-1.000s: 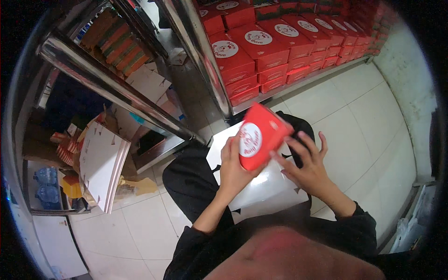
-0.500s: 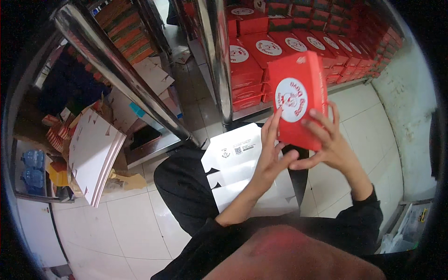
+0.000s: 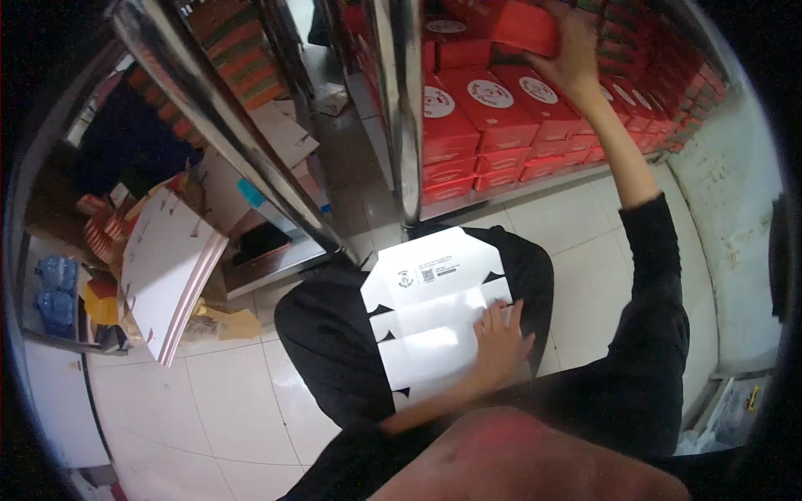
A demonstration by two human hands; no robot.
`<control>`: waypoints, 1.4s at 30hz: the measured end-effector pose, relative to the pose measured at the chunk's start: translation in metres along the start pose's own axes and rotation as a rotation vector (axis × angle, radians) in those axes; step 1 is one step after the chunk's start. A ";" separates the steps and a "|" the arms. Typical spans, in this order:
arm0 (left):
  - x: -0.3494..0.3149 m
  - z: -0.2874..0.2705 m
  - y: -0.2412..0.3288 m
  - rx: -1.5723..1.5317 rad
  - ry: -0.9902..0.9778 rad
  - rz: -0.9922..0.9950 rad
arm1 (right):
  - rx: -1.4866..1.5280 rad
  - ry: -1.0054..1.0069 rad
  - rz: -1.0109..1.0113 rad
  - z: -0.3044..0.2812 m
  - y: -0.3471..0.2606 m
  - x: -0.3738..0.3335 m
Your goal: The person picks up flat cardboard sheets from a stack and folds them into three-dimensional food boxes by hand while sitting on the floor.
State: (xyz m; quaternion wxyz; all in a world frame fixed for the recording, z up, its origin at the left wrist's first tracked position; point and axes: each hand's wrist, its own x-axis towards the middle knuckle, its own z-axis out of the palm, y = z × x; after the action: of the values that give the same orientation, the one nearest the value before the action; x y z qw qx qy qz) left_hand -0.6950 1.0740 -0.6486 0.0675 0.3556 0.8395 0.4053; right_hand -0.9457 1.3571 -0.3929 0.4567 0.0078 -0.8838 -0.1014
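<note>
Across my lap lies a flat, unfolded white cardboard box blank (image 3: 430,313), with dark notched slots along its sides and a printed mark on its upper flap. My left hand (image 3: 499,342) rests on its right part, fingers stretched out and holding nothing. Far up at the right, my right arm reaches over the stacked boxes. There my right hand (image 3: 576,54) grips a closed red cardboard box (image 3: 525,32) by its right end, above the stack. Motion blurs this hand a little, and its far fingers are partly hidden.
Red boxes with round white labels (image 3: 490,93) stand in rows on a low metal shelf. Two shiny metal posts (image 3: 408,125) rise in front. At left are a stack of flat white blanks (image 3: 163,275), torn brown paper (image 3: 230,323) and blue plastic bottles (image 3: 57,288).
The red box, held between both hands before, has moved up and away in my right hand to the stacked boxes. My left hand has let go and dropped onto the white blank.
</note>
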 end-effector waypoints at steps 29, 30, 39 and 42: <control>-0.022 -0.060 -0.061 -1.466 -0.443 -0.379 | 1.037 -0.837 0.140 -0.192 -0.188 -0.273; -0.018 -0.058 -0.054 -1.493 -0.419 -0.391 | 0.975 -0.844 0.179 -0.201 -0.192 -0.285; -0.016 -0.054 -0.040 -1.317 -0.252 -0.517 | 0.919 -0.555 0.395 -0.213 -0.192 -0.322; -0.022 -0.060 -0.042 -1.270 -0.221 -0.557 | 1.085 -0.584 0.263 -0.215 -0.200 -0.312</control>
State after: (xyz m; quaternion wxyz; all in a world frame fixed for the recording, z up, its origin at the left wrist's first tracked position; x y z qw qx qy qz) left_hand -0.7254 1.0046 -0.6431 0.4483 0.0584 0.4886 0.7463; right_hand -0.6054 1.1577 -0.5607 0.1362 0.1017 -0.8914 0.4202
